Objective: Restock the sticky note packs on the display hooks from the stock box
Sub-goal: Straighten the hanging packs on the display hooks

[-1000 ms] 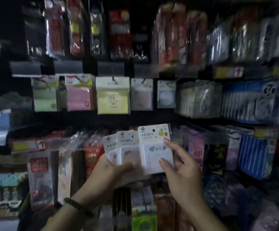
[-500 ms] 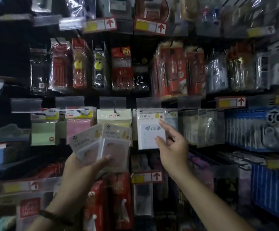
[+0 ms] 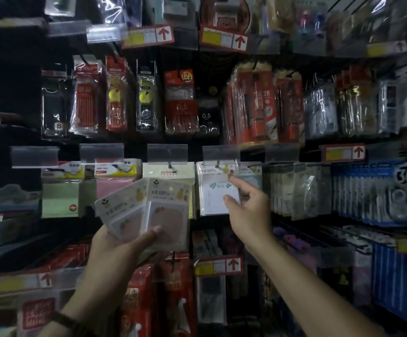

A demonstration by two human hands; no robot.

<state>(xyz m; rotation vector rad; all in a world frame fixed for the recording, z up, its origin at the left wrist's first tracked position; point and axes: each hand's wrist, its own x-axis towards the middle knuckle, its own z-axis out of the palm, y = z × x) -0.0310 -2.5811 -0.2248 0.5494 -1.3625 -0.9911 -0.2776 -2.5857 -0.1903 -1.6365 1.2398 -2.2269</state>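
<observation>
The left hand (image 3: 122,246) grips two fanned clear-wrapped sticky note packs with pinkish pads (image 3: 149,210), thumb across their fronts, low in front of the display. The right hand (image 3: 251,215) pinches a white sticky note pack printed "NOTED" (image 3: 213,190) between thumb and forefinger, its top at the metal display hook (image 3: 218,164) under a clear plastic label holder (image 3: 221,153). Just left hang a pale yellow pack (image 3: 168,171), a pink pack (image 3: 112,186) and a green pack (image 3: 60,198).
</observation>
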